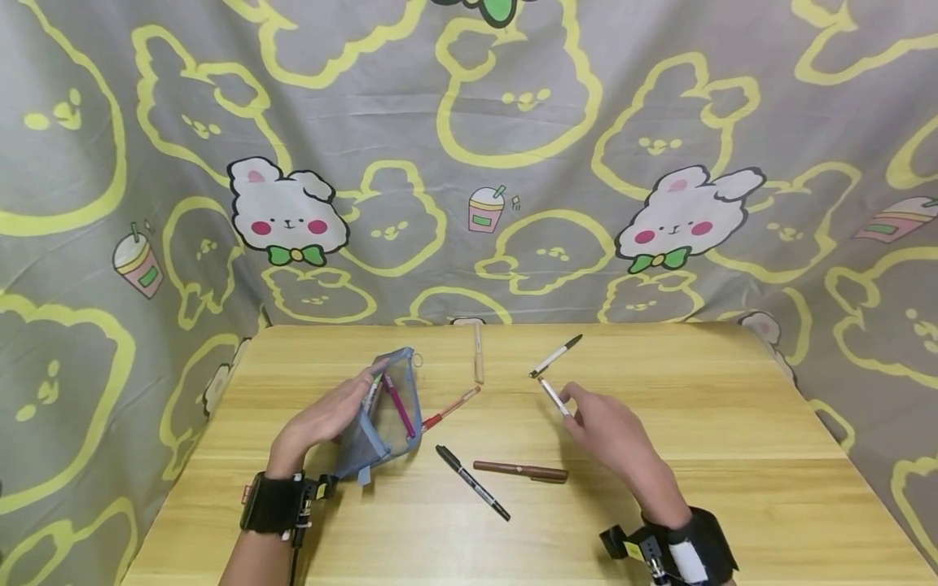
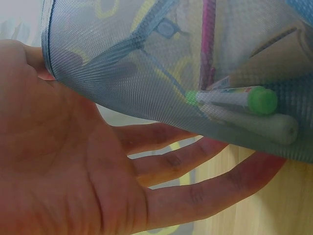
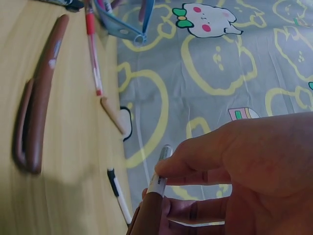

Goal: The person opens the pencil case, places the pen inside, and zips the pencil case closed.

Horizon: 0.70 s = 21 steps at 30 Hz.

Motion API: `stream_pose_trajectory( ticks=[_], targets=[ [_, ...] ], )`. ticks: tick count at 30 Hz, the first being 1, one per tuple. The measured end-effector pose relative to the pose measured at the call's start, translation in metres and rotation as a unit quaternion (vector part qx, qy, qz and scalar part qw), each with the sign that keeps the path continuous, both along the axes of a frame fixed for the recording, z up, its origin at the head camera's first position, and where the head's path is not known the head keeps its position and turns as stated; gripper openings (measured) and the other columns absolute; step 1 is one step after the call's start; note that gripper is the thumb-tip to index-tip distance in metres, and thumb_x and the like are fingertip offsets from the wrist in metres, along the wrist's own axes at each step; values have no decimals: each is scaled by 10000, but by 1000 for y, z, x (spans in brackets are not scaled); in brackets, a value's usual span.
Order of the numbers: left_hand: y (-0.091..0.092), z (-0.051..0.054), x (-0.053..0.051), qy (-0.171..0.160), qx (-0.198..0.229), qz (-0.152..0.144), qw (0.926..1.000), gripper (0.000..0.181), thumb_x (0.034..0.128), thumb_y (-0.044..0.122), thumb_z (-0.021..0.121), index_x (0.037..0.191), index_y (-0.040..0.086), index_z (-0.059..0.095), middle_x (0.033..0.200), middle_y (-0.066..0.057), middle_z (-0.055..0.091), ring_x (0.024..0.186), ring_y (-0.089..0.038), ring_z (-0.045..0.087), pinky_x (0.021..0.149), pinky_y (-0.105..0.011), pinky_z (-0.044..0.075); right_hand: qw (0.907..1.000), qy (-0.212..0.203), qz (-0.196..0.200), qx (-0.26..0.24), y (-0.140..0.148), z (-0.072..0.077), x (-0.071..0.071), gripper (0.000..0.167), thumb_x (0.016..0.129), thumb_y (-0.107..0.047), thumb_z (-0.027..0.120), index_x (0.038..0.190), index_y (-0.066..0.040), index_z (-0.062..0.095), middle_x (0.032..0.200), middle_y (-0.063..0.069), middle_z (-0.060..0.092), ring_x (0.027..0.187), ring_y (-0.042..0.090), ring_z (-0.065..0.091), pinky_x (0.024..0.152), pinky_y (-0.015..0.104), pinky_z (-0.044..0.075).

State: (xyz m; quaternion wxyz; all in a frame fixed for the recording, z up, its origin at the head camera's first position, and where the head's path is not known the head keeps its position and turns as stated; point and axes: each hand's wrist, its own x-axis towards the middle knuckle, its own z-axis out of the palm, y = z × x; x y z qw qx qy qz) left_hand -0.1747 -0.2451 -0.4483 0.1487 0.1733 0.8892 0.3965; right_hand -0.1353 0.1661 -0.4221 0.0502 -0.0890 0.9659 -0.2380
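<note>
My left hand point(image 1: 330, 419) grips a blue-edged mesh pencil pouch point(image 1: 355, 452), which leans with its mouth spread toward the right. Through the mesh show a magenta pen point(image 1: 399, 407) and a green-capped marker point(image 2: 230, 99). My fingers lie against the outside of the pouch in the left wrist view. Over the right part of the table, my right hand point(image 1: 608, 427) pinches a white and brown pen point(image 3: 157, 185) between thumb and fingers. Just past it lies a white pen with a black cap point(image 1: 557, 356).
Between the hands lie a brown pen point(image 1: 520, 470) and a black double-ended marker point(image 1: 472, 483). A red pen point(image 1: 450, 409) touches or nearly touches the pouch mouth. Farther back is a beige pen point(image 1: 479, 354). A patterned cloth point(image 1: 542, 122) hangs behind the wooden table point(image 1: 703, 382).
</note>
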Motion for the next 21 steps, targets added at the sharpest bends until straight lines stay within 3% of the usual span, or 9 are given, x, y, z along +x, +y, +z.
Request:
stream_pose_trajectory(
  ticks=[9,14,21],
  targets=[
    [0,3,-1,-41,-80,23,10000,594,1134,374,72,1654,108,181,1672,-249,166,1516,-487,135,1174,-711,144,9992,19,-163,-368,-27,1,-16,304,948,-67,665,1244,3,658,795,51,659,534,148,494,462,275,401],
    [-2,3,0,-170,-103,119,9997,601,1132,401,72,1656,134,195,1666,-261,177,1515,-491,138,1166,-721,161,9985,49,-218,-491,-43,1,-17,390,919,-46,701,1302,8,654,862,76,697,555,142,496,462,257,395],
    [-1,2,1,-144,-158,109,9997,609,1130,408,72,1654,123,197,1658,-280,177,1508,-505,148,1163,-724,163,9973,223,-176,-674,-66,-2,-18,339,910,-55,717,1246,-14,694,822,15,690,525,113,476,447,231,350]
  ],
)
